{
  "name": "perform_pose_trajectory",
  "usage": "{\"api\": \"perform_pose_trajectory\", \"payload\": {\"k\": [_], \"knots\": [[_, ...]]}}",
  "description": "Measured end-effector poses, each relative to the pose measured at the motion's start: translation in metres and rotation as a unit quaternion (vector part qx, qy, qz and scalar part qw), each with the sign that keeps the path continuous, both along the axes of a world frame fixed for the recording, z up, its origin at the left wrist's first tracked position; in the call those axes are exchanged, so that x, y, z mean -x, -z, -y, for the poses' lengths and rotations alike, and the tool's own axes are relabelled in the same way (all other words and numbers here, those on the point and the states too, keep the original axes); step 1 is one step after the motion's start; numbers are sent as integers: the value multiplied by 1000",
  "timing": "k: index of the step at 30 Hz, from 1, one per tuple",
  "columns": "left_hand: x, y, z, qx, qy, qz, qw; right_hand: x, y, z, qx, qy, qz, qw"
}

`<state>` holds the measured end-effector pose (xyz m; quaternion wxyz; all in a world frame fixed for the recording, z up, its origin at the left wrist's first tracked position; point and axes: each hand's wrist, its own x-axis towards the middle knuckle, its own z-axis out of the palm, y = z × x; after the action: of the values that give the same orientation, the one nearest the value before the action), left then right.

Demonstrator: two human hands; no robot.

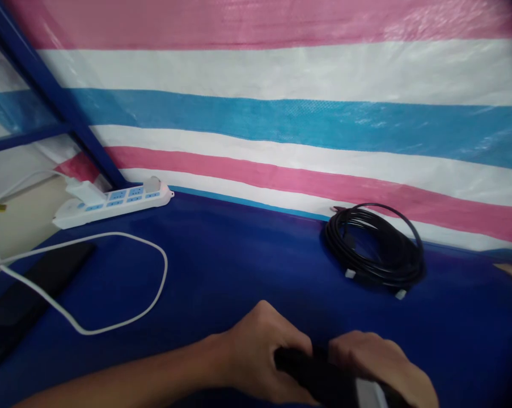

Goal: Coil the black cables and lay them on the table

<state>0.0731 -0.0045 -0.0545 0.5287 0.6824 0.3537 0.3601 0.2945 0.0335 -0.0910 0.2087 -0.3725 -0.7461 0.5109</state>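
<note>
Both hands meet at the bottom edge of the head view, over a blue table [238,255]. My left hand [256,351] is curled round the end of a dark object [319,379], its fingers wrapped over it. My right hand [379,362] grips the same dark object from the other side. The object is black with a pale grey part near the lower edge; most of it is hidden by the hands and the frame edge.
A coil of black cable [375,246] lies at the back right. At the back left sits a white power strip [111,201] with a white plug and a white cord [123,283] looping over the table. A black phone [30,289] lies at the left edge. A striped tarp [281,113] forms the back wall.
</note>
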Motion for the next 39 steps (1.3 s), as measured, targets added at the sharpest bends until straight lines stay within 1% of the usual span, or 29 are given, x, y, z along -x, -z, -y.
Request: {"api": "perform_pose_trajectory", "payload": {"k": [2,5,8,10,12,13,15,18,19,20,23,25,27,29,30,32,35,36,37,39], "knots": [[1,-3,1,-7,-5,-15,1000,2,-7,-5,-25,-2,-1,1000],[2,-9,3,43,-13,-7,999,13,-20,-8,-41,-27,-12,999],[3,-13,6,80,5,-1,997,21,-28,-3,23,-50,-44,998],[4,-12,7,135,-1,15,991,25,-29,0,68,-41,-64,995],[1,-9,4,190,-32,44,980,28,-28,0,83,-9,-73,994],[-3,-7,2,206,-54,61,975,30,-26,-1,88,9,-75,993],[-12,-5,-3,216,-106,101,965,35,-23,-5,112,54,-92,988],[-24,-8,-7,231,-172,155,945,42,-26,-6,169,99,-141,970],[-25,-10,-7,242,-177,165,940,43,-29,-3,192,100,-155,964],[-25,-12,-6,254,-169,168,937,44,-32,1,215,92,-165,958],[-18,-14,-1,278,-118,151,941,43,-45,19,277,49,-176,943],[-13,-12,1,258,-117,138,949,42,-52,28,297,35,-179,937],[-9,-8,0,210,-160,126,956,41,-57,32,293,47,-184,937],[-6,-3,-3,158,-206,112,959,38,-62,28,266,75,-194,941],[-5,-1,-4,135,-219,106,961,36,-64,24,245,92,-199,944],[-4,0,-7,97,-221,94,966,29,-68,13,195,120,-199,953],[-13,-2,-9,43,-198,64,977,21,-73,-4,140,127,-156,969],[-18,-4,-10,22,-200,50,978,19,-74,-8,130,123,-140,974],[-24,-6,-11,1,-211,37,977,19,-74,-12,122,120,-127,977],[-37,-10,-13,-37,-259,17,965,20,-74,-14,109,124,-115,979]]}}
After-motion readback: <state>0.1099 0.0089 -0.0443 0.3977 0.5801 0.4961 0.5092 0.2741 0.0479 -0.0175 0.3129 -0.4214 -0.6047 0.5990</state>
